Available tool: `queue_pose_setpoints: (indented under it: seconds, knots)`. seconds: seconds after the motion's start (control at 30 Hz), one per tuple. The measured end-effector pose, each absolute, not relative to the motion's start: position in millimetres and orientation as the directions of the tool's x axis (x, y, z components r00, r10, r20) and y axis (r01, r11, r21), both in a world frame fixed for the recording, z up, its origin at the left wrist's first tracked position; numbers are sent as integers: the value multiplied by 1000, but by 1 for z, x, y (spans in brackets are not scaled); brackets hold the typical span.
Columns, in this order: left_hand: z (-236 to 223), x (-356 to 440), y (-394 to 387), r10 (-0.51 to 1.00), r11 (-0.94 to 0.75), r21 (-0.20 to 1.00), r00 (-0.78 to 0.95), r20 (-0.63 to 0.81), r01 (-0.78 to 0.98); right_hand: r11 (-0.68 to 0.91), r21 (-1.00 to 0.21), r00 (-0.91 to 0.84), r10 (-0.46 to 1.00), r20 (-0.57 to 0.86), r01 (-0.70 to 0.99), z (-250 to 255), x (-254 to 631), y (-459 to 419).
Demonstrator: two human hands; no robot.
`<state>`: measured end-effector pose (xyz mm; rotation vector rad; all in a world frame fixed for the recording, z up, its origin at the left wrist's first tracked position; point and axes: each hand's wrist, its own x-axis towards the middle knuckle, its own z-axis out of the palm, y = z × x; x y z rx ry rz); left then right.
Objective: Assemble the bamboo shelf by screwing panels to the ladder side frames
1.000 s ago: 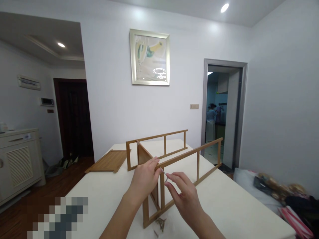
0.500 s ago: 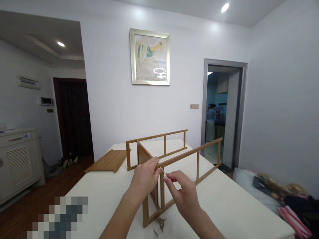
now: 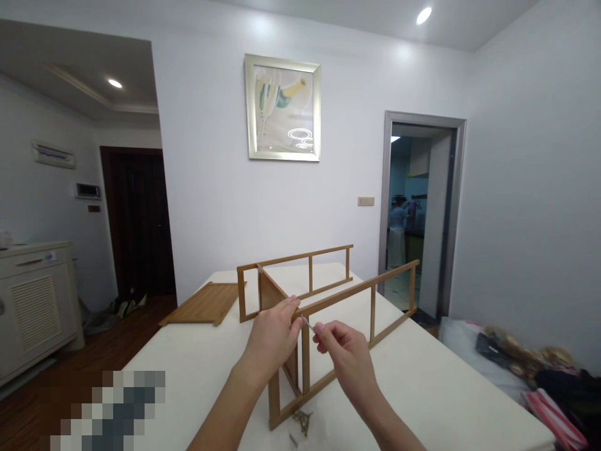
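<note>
A brown wooden rack (image 3: 338, 299) lies on its side on the white table, with two ladder-like side frames joined by a shelf board (image 3: 272, 293). My left hand (image 3: 270, 341) is wrapped round the corner where the board meets the near side frame. In a pinch, my right hand (image 3: 347, 351) holds a thin silver hex key (image 3: 307, 323), its far end against the near frame beside my left fingertips. The screw under that tip is too small to make out. Several brass-coloured screws (image 3: 303, 421) lie on the table below the frame.
A second slatted wooden panel (image 3: 201, 304) lies flat on the white table (image 3: 441, 382) at the left. Bags and clothes (image 3: 530, 369) are piled beyond the right edge. Another person (image 3: 398, 228) stands in the room past the doorway.
My right hand has turned at the wrist, and its fingers have rolled around the hex key. My left hand and the rack have stayed where they were.
</note>
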<state>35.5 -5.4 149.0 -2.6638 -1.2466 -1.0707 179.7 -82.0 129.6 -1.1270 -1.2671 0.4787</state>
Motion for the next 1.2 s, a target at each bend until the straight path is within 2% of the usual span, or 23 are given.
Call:
queue_pose_setpoints:
  seconds: [0.23,0.37,0.43,0.5,0.63,0.73,0.83,0.93,1.2]
  knots:
    - [149,36,-5,678,-677,248,457,575,693,378,-925,272,896,351,-50,125,182,-76]
    - [150,36,-5,680,-676,251,455,575,693,400,-911,282,889,360,-99,123,181,-76]
    - [150,36,-5,682,-676,258,453,575,690,459,-888,320,846,428,-27,121,181,-77]
    - [150,36,-5,681,-678,260,454,575,688,529,-839,351,767,538,129,117,181,-76]
    - [149,36,-5,673,-684,266,448,588,679,610,-622,295,555,778,492,108,183,-76]
    - [148,36,-4,668,-690,273,444,597,670,618,-467,211,443,871,632,105,185,-77]
    - [147,36,-4,663,-695,274,446,601,665,597,-390,166,395,903,701,104,187,-76]
    - [147,36,-3,664,-695,274,448,599,664,582,-365,157,377,913,727,105,188,-76]
    - [148,36,-4,670,-692,284,445,594,664,581,-406,193,393,899,705,109,186,-79]
